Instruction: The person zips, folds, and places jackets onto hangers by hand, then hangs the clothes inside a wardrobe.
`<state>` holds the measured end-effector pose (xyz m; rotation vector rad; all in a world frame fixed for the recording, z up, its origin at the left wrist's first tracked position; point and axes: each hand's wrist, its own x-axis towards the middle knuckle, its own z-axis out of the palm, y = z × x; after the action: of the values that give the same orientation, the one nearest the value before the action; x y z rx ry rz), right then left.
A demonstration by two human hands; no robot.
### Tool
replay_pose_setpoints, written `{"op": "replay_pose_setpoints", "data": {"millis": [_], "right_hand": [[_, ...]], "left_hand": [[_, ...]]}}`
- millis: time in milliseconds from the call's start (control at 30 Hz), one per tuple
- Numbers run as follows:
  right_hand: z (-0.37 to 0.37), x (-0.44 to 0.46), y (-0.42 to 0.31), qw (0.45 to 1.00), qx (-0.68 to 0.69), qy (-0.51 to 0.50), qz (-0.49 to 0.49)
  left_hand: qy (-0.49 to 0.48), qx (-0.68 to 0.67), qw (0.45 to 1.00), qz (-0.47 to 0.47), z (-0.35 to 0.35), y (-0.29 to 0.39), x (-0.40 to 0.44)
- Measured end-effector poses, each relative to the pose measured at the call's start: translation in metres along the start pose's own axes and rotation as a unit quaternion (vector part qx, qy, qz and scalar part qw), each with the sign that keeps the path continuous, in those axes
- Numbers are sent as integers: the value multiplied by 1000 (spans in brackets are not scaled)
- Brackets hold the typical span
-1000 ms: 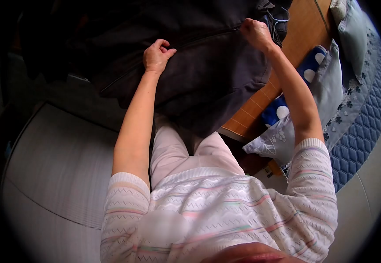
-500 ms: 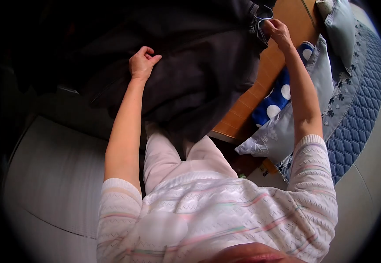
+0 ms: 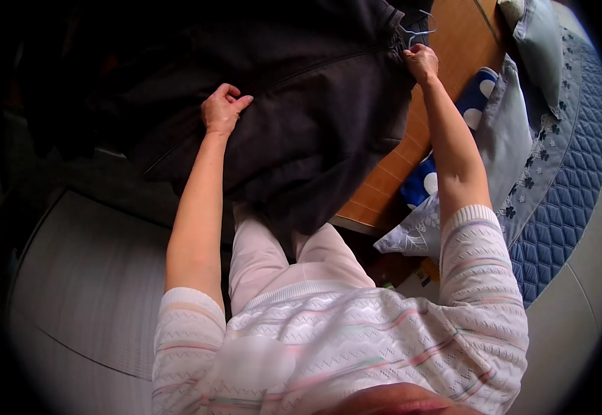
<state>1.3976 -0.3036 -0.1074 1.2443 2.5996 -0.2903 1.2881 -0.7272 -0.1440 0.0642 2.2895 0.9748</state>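
A dark jacket [image 3: 308, 104] lies spread in front of me, its lower part hanging over my knees. A long zip line runs across it toward the collar. My left hand [image 3: 222, 109] rests on the fabric with fingers curled, thumb against the cloth; whether it pinches any fabric is unclear. At the collar end, my right hand [image 3: 421, 62] is closed on the jacket's edge, just below a light wire hanger [image 3: 417, 33] that sticks out of the neck.
A wooden surface [image 3: 384, 181] lies under and right of the jacket. Farther right are grey cushions [image 3: 505, 138], a blue cloth with white dots [image 3: 472, 100] and a quilted blue cover [image 3: 557, 221]. A grey panel [image 3: 93, 277] stands at the lower left.
My right hand has moved from the zip line to the collar beside the hanger. My left hand has shifted slightly left and down over the jacket.
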Motion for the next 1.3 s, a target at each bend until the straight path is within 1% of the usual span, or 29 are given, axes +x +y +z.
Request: {"op": "replay_pose_setpoints", "data": {"millis": [33,67,167,200,233,300,400,467,500,533,567,600,633,700,767,800,833,867,900,967,1033,1100,1133,1233,1267,1300], "right_hand": [[-10,-4,-3,1000,18,4,2],[-24,-10,-2,997,73,-4,6],[-64,-41,-10,971,235,-5,-47],[-76,-53,-16,944,324,-30,-61],[-91,-68,-27,927,361,-40,-94],[-121,-100,-53,885,432,-62,-161],[-165,-161,-108,857,458,-57,-230],[-186,-200,-136,864,419,-45,-275],[-196,-217,-149,867,397,-38,-299],[-206,-234,-160,865,358,-25,-351],[-217,-251,-170,859,316,-10,-403],[-231,-269,-181,852,296,-16,-431],[-242,-281,-188,840,308,-29,-445],[-262,-306,-196,812,333,-55,-475],[-285,-331,-202,767,329,-64,-547],[-294,-345,-206,746,327,-65,-576],[-305,-360,-211,724,320,-64,-608],[-319,-377,-214,700,318,-87,-633],[-327,-390,-219,681,309,-89,-658],[-341,-418,-230,641,290,-97,-704],[-376,-458,-236,615,260,-152,-729],[-374,-492,-247,551,332,-119,-756],[-379,-505,-253,548,342,-220,-730],[-390,-546,-265,533,311,-146,-773],[-391,-553,-266,511,369,-195,-751],[-388,-545,-269,485,381,-181,-766]], "left_hand": [[-2,-1,1000,1,-1,0,0],[-5,-4,1000,2,-1,2,0],[-16,-4,1000,-7,-4,6,-1],[-26,-7,999,-18,-4,7,-1],[-54,-5,998,-26,-9,11,-2],[-61,28,998,16,-13,9,-1],[33,14,976,214,-48,51,-18],[99,-3,934,344,-99,119,-47],[127,4,895,428,-127,153,-65],[141,13,843,519,-153,186,-84],[155,65,794,584,-177,216,-109],[108,100,769,622,-194,234,-126],[42,91,765,636,-217,262,-166],[-7,188,733,654,-238,266,-198],[-30,164,758,631,-259,267,-238],[25,220,745,629,-271,267,-264],[-19,192,788,585,-284,270,-290],[-1,181,790,586,-296,268,-316],[16,168,791,588,-305,265,-341],[40,139,814,563,-317,264,-411],[76,138,826,542,-331,253,-452],[120,165,829,521,-353,230,-473],[112,104,855,496,-350,229,-498],[192,89,850,482,-361,199,-540],[270,111,819,495,-356,191,-554],[283,91,848,439,-355,180,-572]]}}
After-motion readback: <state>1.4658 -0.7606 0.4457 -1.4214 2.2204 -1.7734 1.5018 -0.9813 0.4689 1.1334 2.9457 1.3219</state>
